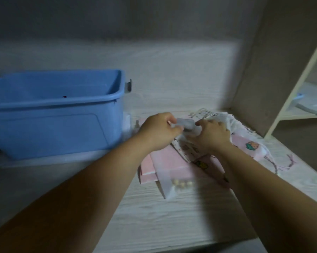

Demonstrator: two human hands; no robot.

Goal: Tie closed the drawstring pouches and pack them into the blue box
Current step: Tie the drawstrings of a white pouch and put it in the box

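A blue plastic box (49,114) stands open on the left of the pale wooden table. To its right lies a heap of white and pink printed drawstring pouches (252,147). Over the heap, both hands pinch a small pale bunched pouch (186,125) between them. My left hand (159,130) grips its left end. My right hand (212,136) grips its right side and rests on the heap. The image is blurred, so the cords are hard to make out.
Flat pink sheets (165,161) lie under the heap, with a clear packet of small cream beads (179,183) at the front. A wooden side panel (260,88) and a shelf unit (300,114) close the right side. A wall runs behind.
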